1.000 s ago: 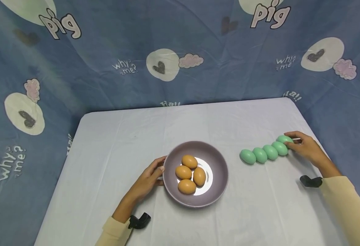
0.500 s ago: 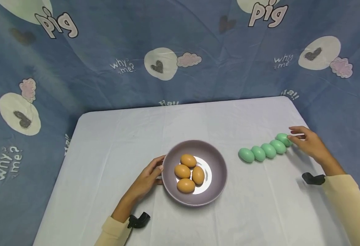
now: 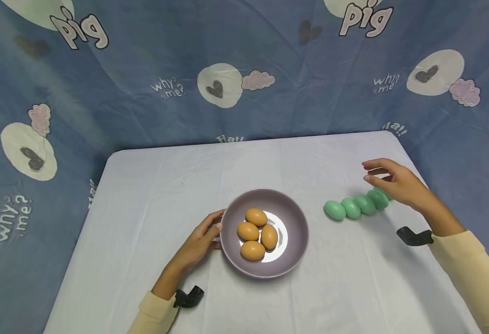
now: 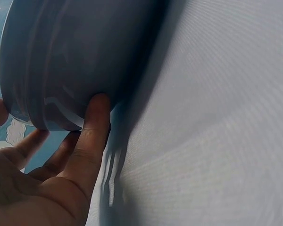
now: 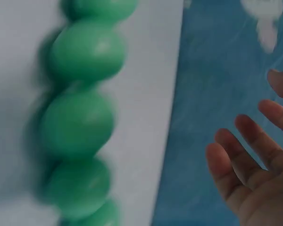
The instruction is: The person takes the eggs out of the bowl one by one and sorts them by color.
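My left hand (image 3: 197,241) holds the left side of a mauve bowl (image 3: 296,232), thumb at the rim and fingers spread against the outer wall, as the left wrist view of the bowl (image 4: 70,56) also shows. Several brown eggs (image 3: 253,251) lie inside. To the right, several green eggs (image 3: 335,210) form a slanting row on the cloth. Above the row's far end hovers my right hand (image 3: 399,183), holding nothing and partly hiding the last egg. In the right wrist view its fingers (image 5: 231,160) are spread, apart from the blurred green eggs (image 5: 78,122).
A white cloth (image 3: 177,185) covers the table, whose right edge lies near the right hand. Behind it hangs a blue printed curtain (image 3: 290,111). Black wrist mounts (image 3: 189,297) stick out from both cream sleeves.
My right hand has let go of the farthest green egg, then lifted and moved left over the row. The left hand, bowl and brown eggs have stayed put.
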{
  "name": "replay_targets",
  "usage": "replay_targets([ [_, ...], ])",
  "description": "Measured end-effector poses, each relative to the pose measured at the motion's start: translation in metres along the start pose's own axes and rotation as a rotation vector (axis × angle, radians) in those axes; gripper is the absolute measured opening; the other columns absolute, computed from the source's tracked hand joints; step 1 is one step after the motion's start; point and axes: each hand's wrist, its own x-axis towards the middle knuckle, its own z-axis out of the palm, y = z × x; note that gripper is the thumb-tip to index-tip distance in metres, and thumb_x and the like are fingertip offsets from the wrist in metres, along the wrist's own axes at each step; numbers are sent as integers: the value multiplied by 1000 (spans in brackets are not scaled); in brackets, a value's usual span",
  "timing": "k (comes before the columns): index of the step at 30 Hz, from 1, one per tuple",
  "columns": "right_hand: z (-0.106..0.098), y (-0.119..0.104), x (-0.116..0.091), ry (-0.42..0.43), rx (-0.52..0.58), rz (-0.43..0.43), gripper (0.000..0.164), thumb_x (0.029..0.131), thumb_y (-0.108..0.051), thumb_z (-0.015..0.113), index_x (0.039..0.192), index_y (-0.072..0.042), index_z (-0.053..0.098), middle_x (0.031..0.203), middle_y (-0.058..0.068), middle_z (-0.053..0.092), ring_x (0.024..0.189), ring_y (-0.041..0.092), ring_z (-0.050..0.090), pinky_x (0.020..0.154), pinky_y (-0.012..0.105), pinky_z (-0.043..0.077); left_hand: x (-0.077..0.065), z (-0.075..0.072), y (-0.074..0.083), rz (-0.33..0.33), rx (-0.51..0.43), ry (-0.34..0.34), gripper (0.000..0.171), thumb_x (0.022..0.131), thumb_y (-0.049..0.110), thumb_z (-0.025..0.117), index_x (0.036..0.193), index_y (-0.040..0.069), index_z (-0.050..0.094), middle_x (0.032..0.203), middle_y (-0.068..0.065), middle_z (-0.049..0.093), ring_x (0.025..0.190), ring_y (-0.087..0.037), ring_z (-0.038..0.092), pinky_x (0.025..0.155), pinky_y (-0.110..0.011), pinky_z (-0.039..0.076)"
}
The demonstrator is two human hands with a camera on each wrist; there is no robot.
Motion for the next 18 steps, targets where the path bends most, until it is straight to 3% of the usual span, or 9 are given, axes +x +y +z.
replay_targets([
  [6, 12, -49, 16, -33, -20, -207, 33, 87, -17, 66, 119, -21, 59, 116, -3, 60, 103, 7, 57, 79, 11, 46, -6, 4, 17, 5, 8, 0, 42, 101, 24, 40, 142, 19, 33, 145, -11, 36, 116, -30, 51, 82, -38, 55],
  [10, 22, -71, 25, -50, -1, -292, 30, 87, -16, 66, 116, -22, 61, 112, -4, 62, 101, 10, 60, 78, 13, 49, -7, 6, 23, 3, 4, -7, 43, 101, 25, 40, 142, 17, 34, 143, -12, 37, 115, -29, 52, 82, -38, 55],
  [14, 35, -89, 33, -119, 6, -355, 31, 86, -19, 67, 116, -20, 60, 113, -5, 61, 102, 11, 60, 78, 21, 53, -7, 5, 23, -3, 3, -7, 42, 101, 24, 41, 142, 17, 34, 143, -12, 38, 115, -30, 52, 83, -39, 55],
  [18, 50, -108, 40, -201, 34, -392, 32, 85, -20, 68, 116, -19, 60, 114, -6, 61, 103, 12, 60, 78, 27, 55, -4, 1, 9, 1, -5, 2, 42, 100, 28, 42, 141, 21, 35, 143, -10, 38, 115, -31, 52, 83, -40, 55],
])
